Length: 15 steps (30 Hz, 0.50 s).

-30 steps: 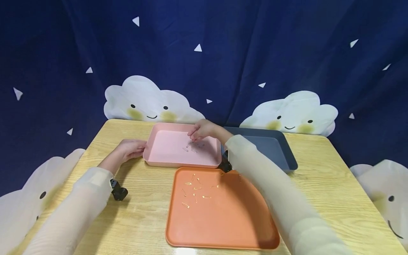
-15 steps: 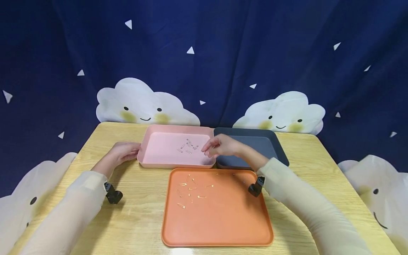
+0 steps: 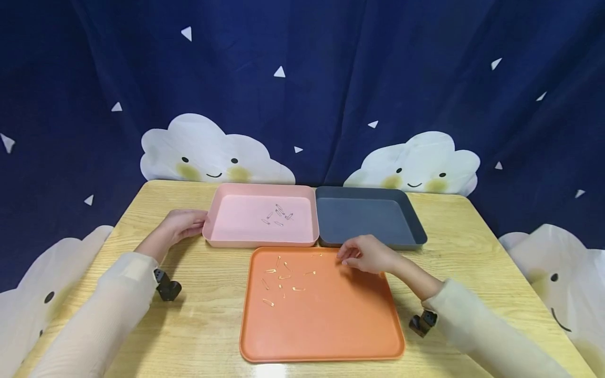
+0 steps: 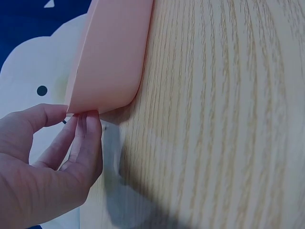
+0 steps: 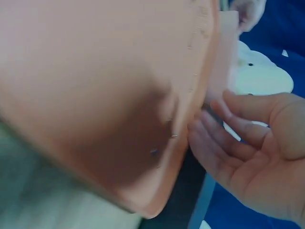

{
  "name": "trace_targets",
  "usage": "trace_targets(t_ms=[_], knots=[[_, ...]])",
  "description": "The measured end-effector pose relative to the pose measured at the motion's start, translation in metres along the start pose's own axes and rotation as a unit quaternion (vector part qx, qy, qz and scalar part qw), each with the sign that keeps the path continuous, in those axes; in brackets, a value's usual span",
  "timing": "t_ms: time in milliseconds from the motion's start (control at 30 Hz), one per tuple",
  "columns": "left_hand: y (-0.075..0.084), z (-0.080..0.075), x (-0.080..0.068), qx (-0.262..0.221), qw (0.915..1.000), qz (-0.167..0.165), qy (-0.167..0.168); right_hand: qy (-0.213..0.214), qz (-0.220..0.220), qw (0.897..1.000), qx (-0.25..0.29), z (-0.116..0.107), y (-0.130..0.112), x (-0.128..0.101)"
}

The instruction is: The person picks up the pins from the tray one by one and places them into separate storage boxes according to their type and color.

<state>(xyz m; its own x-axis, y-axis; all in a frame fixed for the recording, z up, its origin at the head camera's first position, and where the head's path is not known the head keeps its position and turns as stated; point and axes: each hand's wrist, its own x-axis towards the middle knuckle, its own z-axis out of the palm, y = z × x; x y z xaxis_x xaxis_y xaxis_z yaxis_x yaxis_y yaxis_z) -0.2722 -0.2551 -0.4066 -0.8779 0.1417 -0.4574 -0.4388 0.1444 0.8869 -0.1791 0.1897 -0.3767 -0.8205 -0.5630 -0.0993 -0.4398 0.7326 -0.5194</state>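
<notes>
My left hand [image 3: 181, 224] holds the left end of the pink tray [image 3: 236, 218]; in the left wrist view thumb and fingertips meet its rim and outer wall. Several dark-looking safety pins [image 3: 279, 212] lie in that tray's right half. My right hand [image 3: 371, 255] hovers over the upper right of the orange tray [image 3: 321, 325], fingers loosely bent, nothing visible between them. In the right wrist view a few small silvery pins [image 5: 153, 152] lie near the hand's shadow. Several gold safety pins [image 3: 268, 302] are scattered over the orange tray's upper left.
A dark grey tray [image 3: 364, 216] stands against the pink tray's right side, both behind the orange tray. All sit on a wooden table [image 3: 203, 315]. A blue curtain [image 3: 326, 94] with white clouds hangs behind and beside it.
My right hand has moved from over the pink tray, right and toward the body, to over the orange tray. The pins in the pink tray are uncovered. My left hand stays at the pink tray.
</notes>
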Motion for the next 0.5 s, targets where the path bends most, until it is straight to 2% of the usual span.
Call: trace_targets(t_ms=[100, 233, 500], knots=[[0.000, -0.001, 0.000, -0.001, 1.0000, 0.004, -0.003, 0.032, -0.023, 0.997, -0.073, 0.007, 0.002, -0.008], [-0.001, -0.002, 0.000, 0.001, 1.0000, 0.003, 0.000, 0.050, -0.048, 0.989, -0.128, 0.014, 0.002, -0.011], [-0.001, 0.000, 0.002, 0.001, 1.0000, 0.002, 0.005, 0.047, -0.093, 0.984, -0.144, 0.028, -0.005, -0.010]])
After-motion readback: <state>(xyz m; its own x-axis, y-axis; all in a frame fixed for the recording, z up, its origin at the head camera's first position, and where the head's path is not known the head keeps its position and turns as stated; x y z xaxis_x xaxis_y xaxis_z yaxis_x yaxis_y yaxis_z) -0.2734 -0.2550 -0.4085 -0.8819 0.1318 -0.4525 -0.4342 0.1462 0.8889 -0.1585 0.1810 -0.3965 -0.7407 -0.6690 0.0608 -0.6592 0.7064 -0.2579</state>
